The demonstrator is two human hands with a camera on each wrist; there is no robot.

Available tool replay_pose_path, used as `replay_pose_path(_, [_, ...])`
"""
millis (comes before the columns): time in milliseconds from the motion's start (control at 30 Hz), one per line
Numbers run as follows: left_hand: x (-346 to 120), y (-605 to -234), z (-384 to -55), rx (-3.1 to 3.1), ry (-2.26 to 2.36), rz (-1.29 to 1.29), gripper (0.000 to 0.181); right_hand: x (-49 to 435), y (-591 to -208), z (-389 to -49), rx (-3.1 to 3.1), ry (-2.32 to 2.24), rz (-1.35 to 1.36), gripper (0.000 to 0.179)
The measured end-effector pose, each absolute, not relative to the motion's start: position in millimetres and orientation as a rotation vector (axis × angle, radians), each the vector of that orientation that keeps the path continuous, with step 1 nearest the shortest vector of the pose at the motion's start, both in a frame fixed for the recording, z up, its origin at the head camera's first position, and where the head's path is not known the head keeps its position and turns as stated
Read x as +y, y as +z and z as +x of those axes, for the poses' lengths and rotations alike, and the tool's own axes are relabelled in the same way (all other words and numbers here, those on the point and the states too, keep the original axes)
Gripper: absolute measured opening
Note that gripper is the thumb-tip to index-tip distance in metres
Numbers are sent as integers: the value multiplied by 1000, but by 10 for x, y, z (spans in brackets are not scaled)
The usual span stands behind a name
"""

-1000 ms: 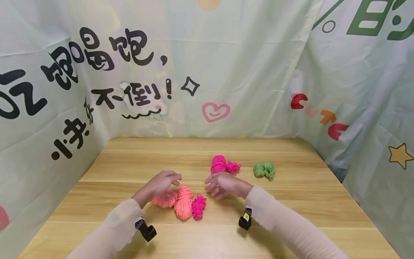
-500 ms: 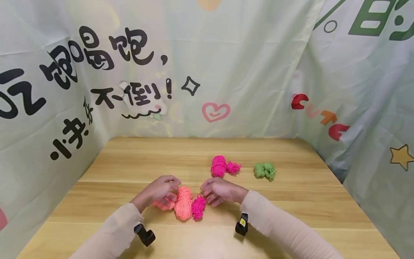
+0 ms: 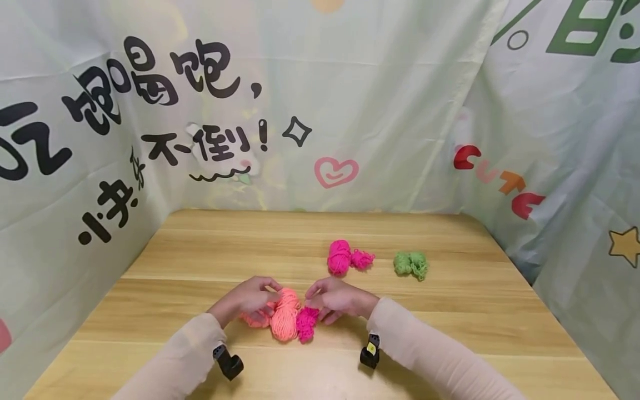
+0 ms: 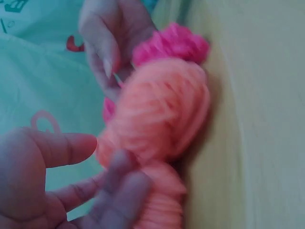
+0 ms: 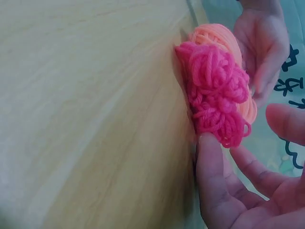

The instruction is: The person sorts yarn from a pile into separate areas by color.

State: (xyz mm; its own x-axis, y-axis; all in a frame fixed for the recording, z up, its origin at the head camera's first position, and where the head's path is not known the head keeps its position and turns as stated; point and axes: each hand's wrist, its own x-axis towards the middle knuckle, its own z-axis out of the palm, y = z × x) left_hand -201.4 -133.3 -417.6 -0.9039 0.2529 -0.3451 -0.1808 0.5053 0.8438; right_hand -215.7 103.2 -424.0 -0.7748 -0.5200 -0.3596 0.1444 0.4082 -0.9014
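Note:
Side by side on the table lie a coral yarn skein [image 3: 284, 315], a smaller coral yarn bundle [image 3: 256, 318] and a looped pink yarn bundle [image 3: 307, 323]. My left hand [image 3: 251, 299] is at the left, over the smaller coral bundle and partly hiding it. In the left wrist view its blurred fingers [image 4: 125, 193] overlap the coral yarn, thumb spread apart. At the other side, my right hand [image 3: 339, 299] is beside the pink bundle. The right wrist view shows its fingertips [image 5: 209, 145] at the lower edge of that bundle, thumb apart.
Farther back stand a magenta yarn skein [image 3: 339, 258] with a small magenta tangle [image 3: 362, 259] against it. To their right is green yarn [image 3: 410, 264]. Printed curtains [image 3: 390, 133] border the wooden table [image 3: 210, 239] behind and at both sides.
My right hand has come left and nearer, from beside the magenta skein to the pink bundle. My left hand has lowered slightly nearer. The yarn stays in about the same place.

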Motion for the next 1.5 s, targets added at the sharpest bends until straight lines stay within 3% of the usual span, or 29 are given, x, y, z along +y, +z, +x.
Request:
replay_pose_path(567, [-1327, -4277, -2048, 2478, 1260, 49, 31, 909, -4181, -2084, 2213, -1256, -377, 32])
replay_pose_path(1500, [-1296, -4292, -2050, 2527, 1198, 52, 27, 938, -4120, -2138, 2259, -1166, -439, 10])
